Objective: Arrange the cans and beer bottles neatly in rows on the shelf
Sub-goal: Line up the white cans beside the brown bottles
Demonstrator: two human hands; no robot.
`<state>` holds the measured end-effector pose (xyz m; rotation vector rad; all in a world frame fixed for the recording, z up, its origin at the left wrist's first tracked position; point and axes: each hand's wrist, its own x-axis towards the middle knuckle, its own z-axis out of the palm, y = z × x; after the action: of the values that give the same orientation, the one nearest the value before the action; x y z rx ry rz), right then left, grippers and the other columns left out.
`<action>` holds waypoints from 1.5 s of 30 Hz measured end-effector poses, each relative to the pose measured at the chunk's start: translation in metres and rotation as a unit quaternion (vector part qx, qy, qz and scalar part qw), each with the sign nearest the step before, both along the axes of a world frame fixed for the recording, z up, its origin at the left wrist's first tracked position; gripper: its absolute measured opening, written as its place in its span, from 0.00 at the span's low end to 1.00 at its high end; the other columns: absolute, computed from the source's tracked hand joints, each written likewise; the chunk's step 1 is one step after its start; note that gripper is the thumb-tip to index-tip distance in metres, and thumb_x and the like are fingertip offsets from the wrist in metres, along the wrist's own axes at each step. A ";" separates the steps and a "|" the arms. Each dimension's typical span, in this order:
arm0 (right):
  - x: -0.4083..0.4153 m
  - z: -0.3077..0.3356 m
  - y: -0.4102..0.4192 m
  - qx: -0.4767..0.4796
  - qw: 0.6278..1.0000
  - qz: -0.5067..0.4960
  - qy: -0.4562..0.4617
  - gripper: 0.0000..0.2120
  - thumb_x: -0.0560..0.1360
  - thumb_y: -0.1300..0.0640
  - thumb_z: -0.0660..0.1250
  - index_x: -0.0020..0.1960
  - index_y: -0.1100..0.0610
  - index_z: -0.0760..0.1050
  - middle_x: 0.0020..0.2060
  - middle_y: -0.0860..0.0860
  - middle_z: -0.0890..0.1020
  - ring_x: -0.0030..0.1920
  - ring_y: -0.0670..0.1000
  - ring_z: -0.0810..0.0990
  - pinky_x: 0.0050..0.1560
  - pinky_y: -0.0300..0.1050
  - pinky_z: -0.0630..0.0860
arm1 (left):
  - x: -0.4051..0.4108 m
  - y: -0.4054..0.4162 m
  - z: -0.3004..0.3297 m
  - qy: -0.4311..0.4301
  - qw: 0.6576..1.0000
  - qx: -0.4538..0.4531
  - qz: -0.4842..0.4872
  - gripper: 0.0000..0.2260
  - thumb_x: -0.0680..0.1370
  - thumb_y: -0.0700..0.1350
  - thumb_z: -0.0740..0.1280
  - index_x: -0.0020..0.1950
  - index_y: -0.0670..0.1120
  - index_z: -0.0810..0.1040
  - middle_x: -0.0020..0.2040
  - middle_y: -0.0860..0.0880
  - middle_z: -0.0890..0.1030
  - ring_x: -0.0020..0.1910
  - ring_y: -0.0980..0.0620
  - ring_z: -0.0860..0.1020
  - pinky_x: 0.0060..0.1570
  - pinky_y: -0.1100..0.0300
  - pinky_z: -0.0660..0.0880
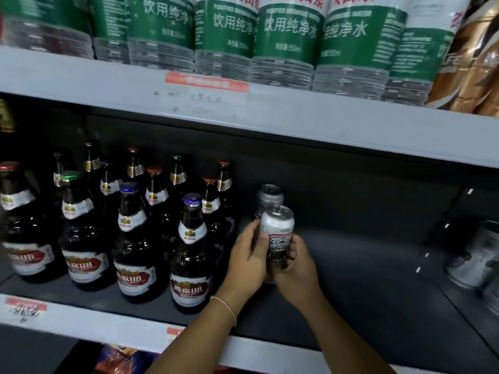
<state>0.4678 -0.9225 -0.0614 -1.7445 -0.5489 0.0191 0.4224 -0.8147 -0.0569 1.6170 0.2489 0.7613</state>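
Beer bottles (135, 233), about thirteen by my count, stand in loose rows left of the left hand (247, 261). Both hands, left and right hand (295, 268), clamp the front can (278, 233), a second can (268, 198) just behind. Placing step, I'd say: next, square it in line on the shelf (364, 279).

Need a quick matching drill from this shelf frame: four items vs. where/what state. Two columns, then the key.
1. front can
2. rear can
3. beer bottles
4. water bottles

A. upper shelf
B. left side of lower shelf
C. gripped by both hands
D. standing behind the held can

Pairs: 1-C, 2-D, 3-B, 4-A. Left hand and right hand flank the front can.
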 end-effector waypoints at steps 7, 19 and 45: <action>-0.001 0.001 0.010 -0.033 0.999 -0.005 -0.010 0.24 0.69 0.65 0.74 0.55 0.42 0.73 0.49 0.45 0.85 0.48 0.43 0.84 0.50 0.43 0.81 | -0.007 0.006 0.003 -0.014 0.999 0.025 -0.018 0.18 0.81 0.53 0.56 0.70 0.53 0.69 0.62 0.61 0.73 0.63 0.69 0.70 0.66 0.66 0.66; 0.071 0.122 0.035 -0.200 0.973 -0.046 -0.108 0.14 0.77 0.51 0.69 0.60 0.54 0.79 0.55 0.52 0.83 0.58 0.52 0.80 0.54 0.41 0.73 | 0.003 0.004 -0.026 0.043 0.993 0.112 0.024 0.35 0.69 0.50 0.75 0.73 0.51 0.65 0.62 0.54 0.70 0.62 0.59 0.70 0.64 0.70 0.64; 0.098 0.122 0.055 -0.244 0.961 0.071 -0.107 0.16 0.71 0.64 0.75 0.58 0.61 0.80 0.50 0.52 0.80 0.52 0.48 0.78 0.52 0.39 0.71 | 0.007 0.006 -0.036 0.037 0.990 0.130 0.027 0.27 0.71 0.47 0.72 0.68 0.50 0.67 0.60 0.53 0.76 0.59 0.58 0.74 0.59 0.71 0.68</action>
<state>0.5655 -0.8673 0.0608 -2.1975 -0.8833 0.0717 0.4293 -0.8086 -0.0934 1.8950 0.2554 0.8004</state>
